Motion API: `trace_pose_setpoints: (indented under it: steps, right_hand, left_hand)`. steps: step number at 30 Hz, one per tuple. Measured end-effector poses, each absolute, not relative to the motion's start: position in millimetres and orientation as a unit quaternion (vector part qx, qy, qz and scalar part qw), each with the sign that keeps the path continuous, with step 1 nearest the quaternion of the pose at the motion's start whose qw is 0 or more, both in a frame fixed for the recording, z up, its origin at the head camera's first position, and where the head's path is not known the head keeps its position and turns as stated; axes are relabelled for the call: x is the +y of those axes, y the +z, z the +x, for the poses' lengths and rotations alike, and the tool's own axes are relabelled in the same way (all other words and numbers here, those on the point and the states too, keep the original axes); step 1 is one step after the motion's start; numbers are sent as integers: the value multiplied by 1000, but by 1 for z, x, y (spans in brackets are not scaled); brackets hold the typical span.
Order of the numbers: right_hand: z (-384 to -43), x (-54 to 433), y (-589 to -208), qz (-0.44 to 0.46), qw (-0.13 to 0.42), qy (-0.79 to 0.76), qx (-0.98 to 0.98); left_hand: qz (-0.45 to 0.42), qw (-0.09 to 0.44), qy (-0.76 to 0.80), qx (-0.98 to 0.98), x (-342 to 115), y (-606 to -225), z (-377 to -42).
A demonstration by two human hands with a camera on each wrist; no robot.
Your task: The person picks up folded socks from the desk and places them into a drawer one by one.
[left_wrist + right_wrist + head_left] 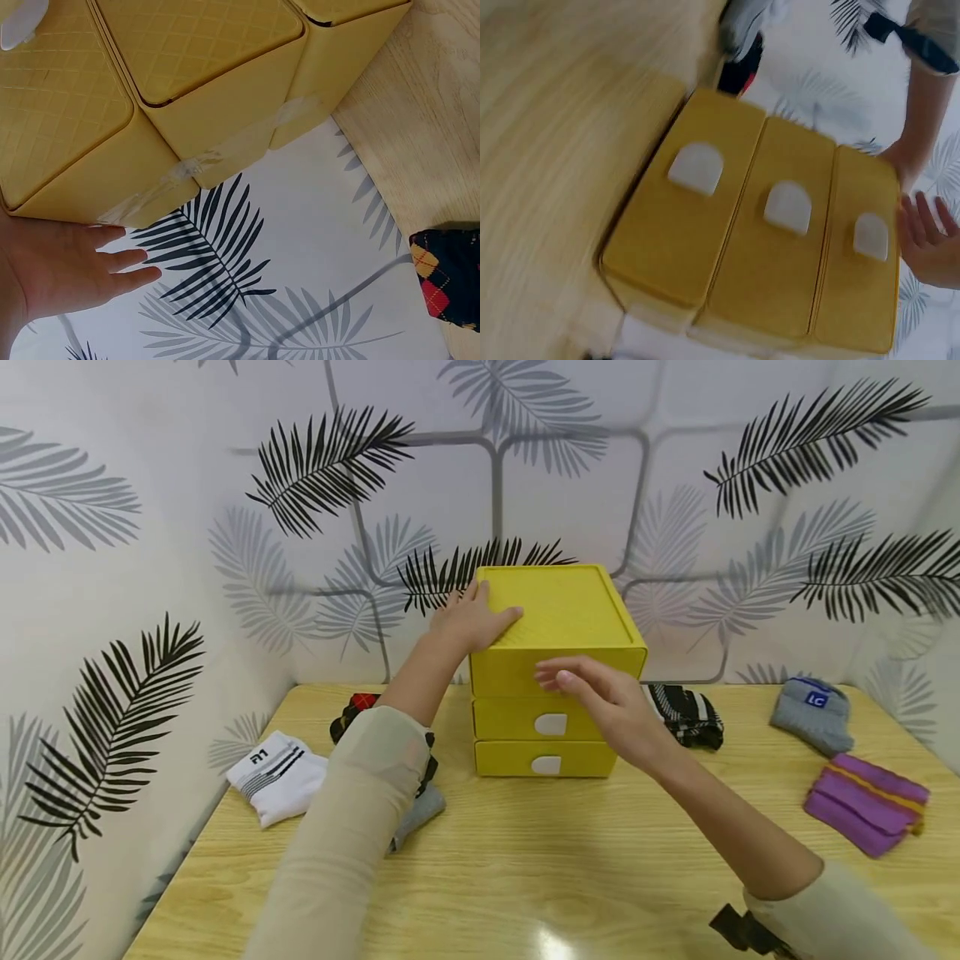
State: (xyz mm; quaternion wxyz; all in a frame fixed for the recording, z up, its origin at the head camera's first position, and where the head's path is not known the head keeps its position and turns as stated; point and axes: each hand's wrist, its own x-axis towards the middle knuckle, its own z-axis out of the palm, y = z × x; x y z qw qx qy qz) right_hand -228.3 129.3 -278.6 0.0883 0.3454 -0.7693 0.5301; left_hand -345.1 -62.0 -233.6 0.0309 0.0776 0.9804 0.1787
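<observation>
A yellow three-drawer box (558, 718) with white tab handles stands at the back of the table. My left hand (474, 620) rests on its top left edge, thumb on the top. In the left wrist view, fingers (124, 259) extend straight along the box's side. My right hand (611, 702) is in front of the top drawer, its fingers extended and holding nothing; it hides that drawer's handle in the head view. In the right wrist view, all three drawers are closed, with the handle (871, 236) of the top one near my right hand (934, 244).
On the left lie white socks (279, 777), grey socks (422, 814) and dark argyle socks (450, 277), partly behind my left arm. On the right are black-and-white socks (686, 714), grey socks with a blue label (812, 714) and purple socks (866, 802). A patterned wall (555, 502) stands behind.
</observation>
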Motion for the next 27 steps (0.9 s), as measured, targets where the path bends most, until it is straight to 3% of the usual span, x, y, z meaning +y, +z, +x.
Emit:
trace_pose_setpoints:
  steps: [5,8,10,13,18,27]
  right_hand:
    - [-228,123,-284,215,-203,709,-641]
    - [-234,124,-289,135,-316,777,-528]
    - [-238,124,-292,88,-358,817,-443]
    - [-243,124,-296,29,-381,860,-339]
    - [-249,121,-299,-35,-360,901,-239]
    - [-251,119,-302,-50,-352,909,-218]
  left_hand:
    - [70,26,184,980,-61,-234,-343]
    - [69,30,184,980,-60,-234,-342]
    - [68,31,188,979,-61,-234,-342]
    - [67,32,192,979,-61,-234,-341]
    - [70,32,200,977,-61,-234,-341]
    - [73,36,214,973,-63,-236,-344]
